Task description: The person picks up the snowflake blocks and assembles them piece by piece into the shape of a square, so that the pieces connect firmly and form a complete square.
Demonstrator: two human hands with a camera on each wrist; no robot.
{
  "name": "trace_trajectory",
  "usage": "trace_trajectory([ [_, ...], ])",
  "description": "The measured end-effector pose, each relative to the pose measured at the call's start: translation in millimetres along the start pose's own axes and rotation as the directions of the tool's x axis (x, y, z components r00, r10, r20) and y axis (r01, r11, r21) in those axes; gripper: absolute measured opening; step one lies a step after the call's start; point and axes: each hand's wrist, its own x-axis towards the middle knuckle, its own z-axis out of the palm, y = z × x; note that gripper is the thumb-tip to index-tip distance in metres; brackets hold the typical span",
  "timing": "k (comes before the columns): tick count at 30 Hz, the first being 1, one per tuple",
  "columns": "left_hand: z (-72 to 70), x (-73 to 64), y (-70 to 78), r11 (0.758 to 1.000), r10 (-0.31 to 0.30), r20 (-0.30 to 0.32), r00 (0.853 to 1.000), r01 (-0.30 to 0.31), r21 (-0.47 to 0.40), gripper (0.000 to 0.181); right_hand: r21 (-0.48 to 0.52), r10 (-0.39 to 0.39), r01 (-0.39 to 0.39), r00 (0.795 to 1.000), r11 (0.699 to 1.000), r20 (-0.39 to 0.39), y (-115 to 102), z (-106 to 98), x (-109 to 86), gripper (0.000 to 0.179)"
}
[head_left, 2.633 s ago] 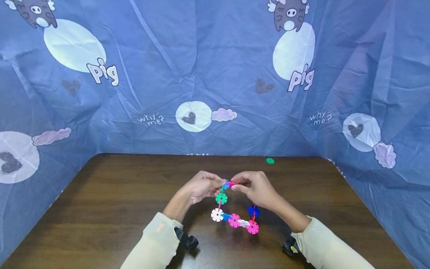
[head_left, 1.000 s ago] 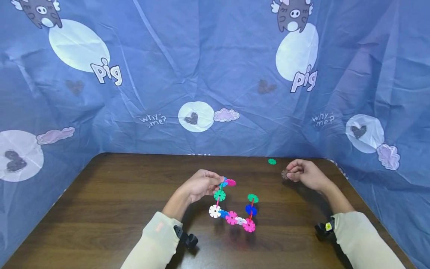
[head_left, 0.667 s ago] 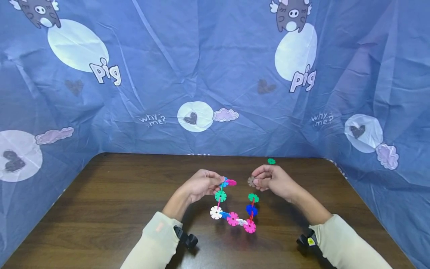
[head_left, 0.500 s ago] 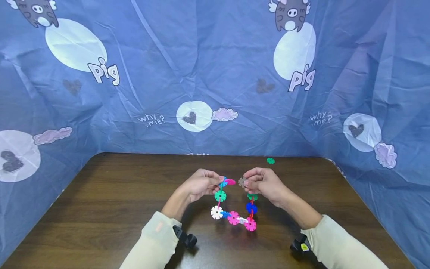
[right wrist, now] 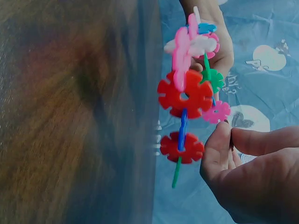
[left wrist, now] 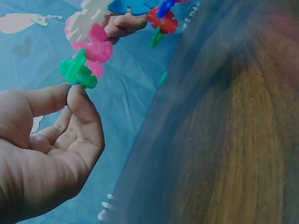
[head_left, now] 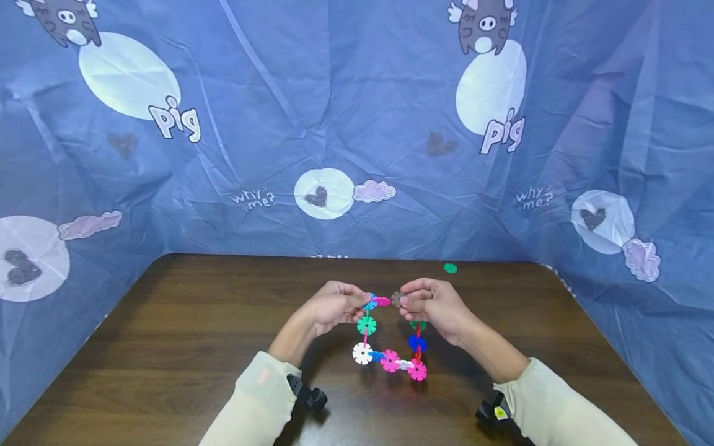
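Note:
A chain of plastic snowflake discs (head_left: 390,361) hangs in a U over the table, in pink, white, green, red and blue. My left hand (head_left: 336,310) pinches it at a blue disc (head_left: 370,302) near its upper left end. From there a pink disc (head_left: 382,301) sticks out to the right. With thumb and forefinger, my right hand (head_left: 437,308) holds a brown snowflake disc (head_left: 396,300), its edge right at that pink disc. Below the right hand, the chain's other end carries a green disc (head_left: 418,325), partly hidden. In the right wrist view, fingertips mostly cover the brown disc.
One loose green snowflake disc (head_left: 450,268) lies near the far edge of the brown wooden table (head_left: 212,322). Blue printed cloth (head_left: 268,142) hangs behind the table and along both sides. A small black camera sits at each wrist.
Earlier my right hand left the pink disc, now joined to the chain, and went far right to a brown disc. It has since brought that disc left to the pink one. My left hand stayed.

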Motion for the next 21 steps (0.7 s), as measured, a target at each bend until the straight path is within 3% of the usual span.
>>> trace_trajectory([
  [21,2.6,1.9,-2.9,1.000,0.028,0.009,1.000,-0.028,0.011,0.013,-0.005,0.024,-0.024,1.000,1.000,0.015,1.5,4.8,-0.3,0.024],
])
